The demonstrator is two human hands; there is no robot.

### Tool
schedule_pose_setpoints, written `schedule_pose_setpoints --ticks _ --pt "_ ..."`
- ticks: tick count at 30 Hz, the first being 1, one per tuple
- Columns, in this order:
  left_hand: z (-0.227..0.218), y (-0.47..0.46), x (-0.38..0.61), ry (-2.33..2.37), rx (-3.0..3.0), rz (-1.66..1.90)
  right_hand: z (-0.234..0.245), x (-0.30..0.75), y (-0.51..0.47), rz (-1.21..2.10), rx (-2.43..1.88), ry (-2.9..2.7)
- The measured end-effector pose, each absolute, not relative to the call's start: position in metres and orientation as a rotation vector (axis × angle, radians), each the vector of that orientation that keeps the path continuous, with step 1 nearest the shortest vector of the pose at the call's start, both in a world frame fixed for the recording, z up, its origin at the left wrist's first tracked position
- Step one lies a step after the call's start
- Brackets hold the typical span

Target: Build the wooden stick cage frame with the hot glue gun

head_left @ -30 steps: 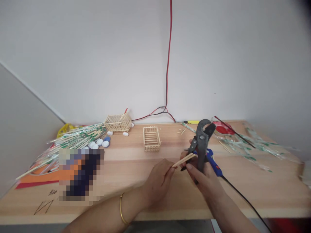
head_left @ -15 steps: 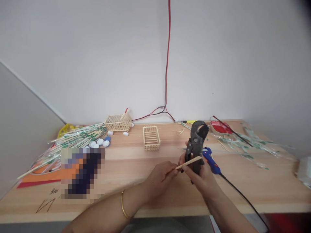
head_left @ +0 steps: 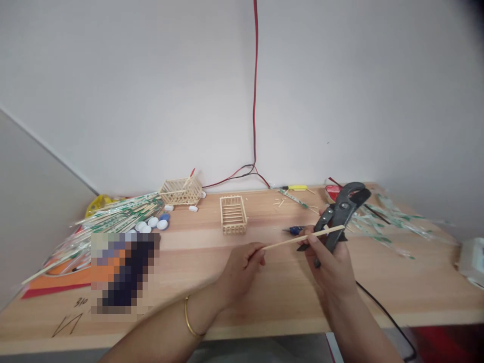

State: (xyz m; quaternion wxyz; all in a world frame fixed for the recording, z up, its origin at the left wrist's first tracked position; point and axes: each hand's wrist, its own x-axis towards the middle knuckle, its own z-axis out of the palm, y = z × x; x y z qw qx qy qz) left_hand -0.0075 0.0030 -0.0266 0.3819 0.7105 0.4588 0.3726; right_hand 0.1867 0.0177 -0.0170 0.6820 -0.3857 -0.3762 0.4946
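My left hand [head_left: 245, 269] pinches one end of a pale wooden chopstick [head_left: 282, 243] between thumb and fingers. The other end rests in my right hand [head_left: 330, 267], under the thumb. Wrapped in that same right hand is a pair of black shears [head_left: 336, 217], its curved jaws pointing up and to the right. The chopstick crosses in front of the shears' handles rather than lying between the jaws. Behind the right hand, a blue glue gun [head_left: 295, 230] is mostly hidden. Beyond my hands stands a small open crate of cut sticks [head_left: 233, 214].
At the back left is a stick cart [head_left: 181, 191] with white wheels. Wrapped chopsticks [head_left: 124, 212], bottle caps [head_left: 153, 222] and orange paper [head_left: 75, 272] lie left. Empty wrappers [head_left: 393, 224] and a red dish [head_left: 333, 192] are right. A yellow-handled tool [head_left: 297, 187] lies at the back.
My right hand has moved right with the shears, which now tilt further right. The hands are farther apart, and a longer stretch of chopstick shows between them.
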Motion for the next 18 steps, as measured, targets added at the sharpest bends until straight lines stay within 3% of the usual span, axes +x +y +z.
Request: schedule_pose_setpoints --ticks 12,18 --pt "-0.031 0.011 -0.011 1.37 1.507 1.068 -0.02 0.184 0.019 1.132 -0.877 -0.805" --pt "-0.015 0.019 -0.024 1.343 1.705 0.947 -0.02 0.184 0.02 1.126 -0.889 -0.841"
